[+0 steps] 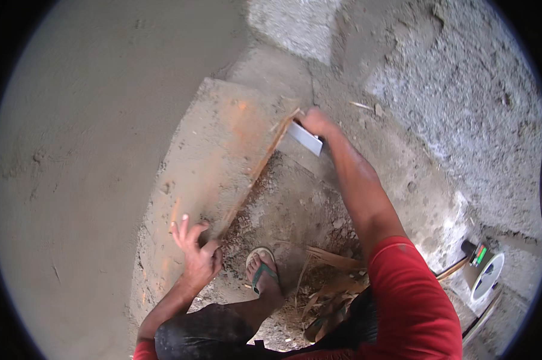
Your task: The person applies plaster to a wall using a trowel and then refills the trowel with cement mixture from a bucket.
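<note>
My right hand [318,122] is closed at the far end of the slab, over a flat grey rectangular blade [305,139] that looks like a trowel; its handle is hidden. Beside those fingers starts a thin wooden strip [259,168], which runs along the right edge of a mortar-smeared slab [214,138] with orange patches. My left hand [198,247] is at the slab's near end, its fingers spread and raised. The thumb is close to the near end of the strip; whether it touches cannot be made out.
Smooth wet-looking cement [79,168] spreads across the left. Rough grey concrete [481,108] rises at the right. My sandalled foot [263,271] stands on rubble by the strip, near broken wood pieces [337,261]. A round white-rimmed device [486,276] lies at the lower right.
</note>
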The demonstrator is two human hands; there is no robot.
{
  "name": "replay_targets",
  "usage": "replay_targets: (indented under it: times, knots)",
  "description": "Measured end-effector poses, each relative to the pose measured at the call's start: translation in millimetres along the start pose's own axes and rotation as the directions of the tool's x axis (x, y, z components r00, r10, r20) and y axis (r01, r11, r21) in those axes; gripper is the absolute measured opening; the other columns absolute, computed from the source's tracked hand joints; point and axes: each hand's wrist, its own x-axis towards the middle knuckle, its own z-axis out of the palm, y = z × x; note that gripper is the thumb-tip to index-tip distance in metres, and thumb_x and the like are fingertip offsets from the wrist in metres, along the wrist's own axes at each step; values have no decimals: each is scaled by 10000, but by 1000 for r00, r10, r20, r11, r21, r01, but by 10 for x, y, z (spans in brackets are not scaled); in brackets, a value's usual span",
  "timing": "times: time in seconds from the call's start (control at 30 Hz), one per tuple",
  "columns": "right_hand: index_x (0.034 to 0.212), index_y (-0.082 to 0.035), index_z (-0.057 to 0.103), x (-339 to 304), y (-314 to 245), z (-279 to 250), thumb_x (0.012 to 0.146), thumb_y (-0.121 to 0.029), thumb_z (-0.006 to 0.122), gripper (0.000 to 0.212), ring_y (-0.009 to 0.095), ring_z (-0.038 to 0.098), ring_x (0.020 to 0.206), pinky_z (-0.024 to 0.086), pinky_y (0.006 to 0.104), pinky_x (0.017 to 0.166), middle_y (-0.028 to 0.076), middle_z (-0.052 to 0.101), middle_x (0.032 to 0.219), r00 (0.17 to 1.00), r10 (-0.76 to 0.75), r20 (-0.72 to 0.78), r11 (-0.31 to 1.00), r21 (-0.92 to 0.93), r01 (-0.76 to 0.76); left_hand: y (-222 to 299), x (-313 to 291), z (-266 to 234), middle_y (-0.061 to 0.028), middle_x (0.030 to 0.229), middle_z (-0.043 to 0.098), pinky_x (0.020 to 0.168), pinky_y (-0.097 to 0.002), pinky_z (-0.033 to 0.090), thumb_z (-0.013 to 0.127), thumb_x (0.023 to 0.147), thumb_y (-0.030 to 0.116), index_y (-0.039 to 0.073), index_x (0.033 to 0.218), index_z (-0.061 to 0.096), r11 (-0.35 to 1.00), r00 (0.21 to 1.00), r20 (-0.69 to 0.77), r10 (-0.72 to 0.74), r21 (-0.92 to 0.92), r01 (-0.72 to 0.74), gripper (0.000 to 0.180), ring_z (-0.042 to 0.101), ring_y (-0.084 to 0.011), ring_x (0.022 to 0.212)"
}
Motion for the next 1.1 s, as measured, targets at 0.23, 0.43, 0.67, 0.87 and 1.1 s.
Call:
replay_targets:
  times: [0.23, 0.43, 0.67, 0.87, 1.1]
  knots:
    - [1010, -41, 706, -146, -435, 469, 933, -545, 411, 589, 359, 652, 975, 493, 434, 854, 196, 683, 1036, 998, 63, 14, 968, 241, -64, 81, -42, -176, -149, 1201, 385, 1069, -696, 138, 665, 598, -37, 160, 899, 490, 996, 991, -105, -84, 25, 87, 401, 238, -490, 1345]
    - [1011, 49, 683, 228, -393, 562, 941, -556, 370, 685, 419, 601, 1072, 476, 468, 886, 291, 630, 1092, 901, 404, -158, 856, 412, -312, 97, 12, -68, -179, 1251, 333, 1089, -664, 153, 633, 623, -64, 145, 1085, 437, 998, 993, -106, -52, 22, 55, 543, 209, -487, 1352]
    - [1092, 63, 630, -1121, 515, 280, 918, -620, 414, 737, 449, 601, 1025, 469, 491, 858, 323, 622, 1042, 625, 590, -510, 793, 509, -334, 79, -13, 517, -141, 1339, 382, 1076, -670, 133, 688, 636, 48, 182, 1157, 522, 987, 986, 69, -155, 43, 152, 563, 206, -436, 1388]
    - [1121, 10, 627, -1236, -31, 123, 904, -590, 481, 654, 416, 607, 1024, 473, 469, 861, 271, 637, 1063, 858, 295, -421, 872, 486, -62, -80, -195, 1214, -159, 1562, 153, 1067, -689, 136, 686, 687, 96, 138, 1433, 355, 939, 852, 400, -337, 80, 334, 817, 97, -424, 1438]
    - [1114, 81, 600, 697, -602, -105, 916, -538, 477, 662, 433, 581, 1081, 449, 456, 937, 284, 613, 1135, 902, 264, -343, 949, 261, -178, 5, 189, 1184, -188, 1580, -38, 1059, -719, 63, 749, 723, 189, 118, 1519, 138, 943, 690, 662, -292, 79, 323, 1006, -31, -461, 1438]
